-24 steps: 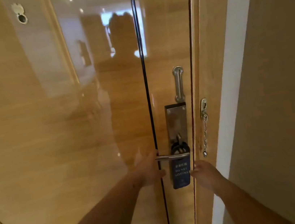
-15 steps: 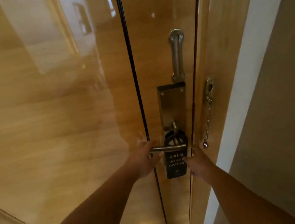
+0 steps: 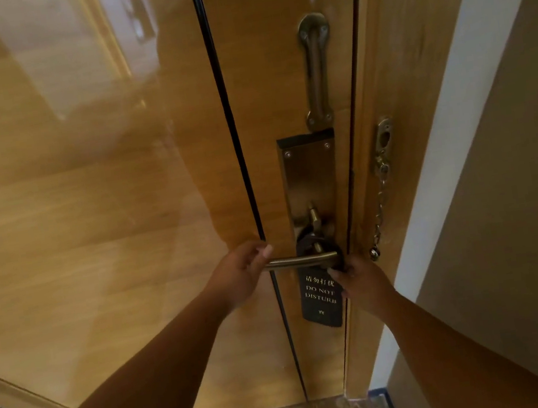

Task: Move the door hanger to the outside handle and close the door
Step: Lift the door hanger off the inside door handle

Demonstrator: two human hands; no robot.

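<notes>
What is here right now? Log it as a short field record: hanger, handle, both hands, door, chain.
door hanger: dark tag reading DO NOT DISTURB, looped over the lever handle
lever handle: metal, roughly level
left hand: on the free end of the handle
right hand: fingers at the hanger's right edge, by the handle's base
door: glossy wood, appears shut against the frame
security chain: hangs loose from the frame

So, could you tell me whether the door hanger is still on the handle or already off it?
On. The door hanger hangs by its loop from the lever handle, and the right hand touches its edge.
</notes>
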